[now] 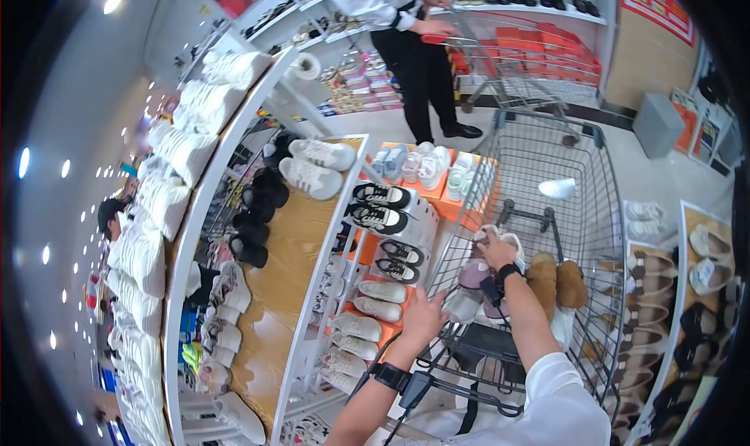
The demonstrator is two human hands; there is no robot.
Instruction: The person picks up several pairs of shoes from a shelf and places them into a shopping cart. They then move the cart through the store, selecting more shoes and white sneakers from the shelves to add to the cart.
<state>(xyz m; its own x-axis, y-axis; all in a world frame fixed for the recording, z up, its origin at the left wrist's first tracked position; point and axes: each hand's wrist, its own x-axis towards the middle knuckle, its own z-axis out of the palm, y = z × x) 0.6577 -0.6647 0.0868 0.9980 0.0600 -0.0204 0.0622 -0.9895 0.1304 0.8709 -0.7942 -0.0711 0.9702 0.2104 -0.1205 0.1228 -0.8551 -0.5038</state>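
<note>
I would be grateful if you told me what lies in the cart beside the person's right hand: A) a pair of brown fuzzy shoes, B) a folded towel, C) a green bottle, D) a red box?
A: a pair of brown fuzzy shoes lies inside the wire cart, right next to the right hand.

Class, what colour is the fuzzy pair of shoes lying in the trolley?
Tan brown: the fuzzy pair, seen best in the head view.
</note>
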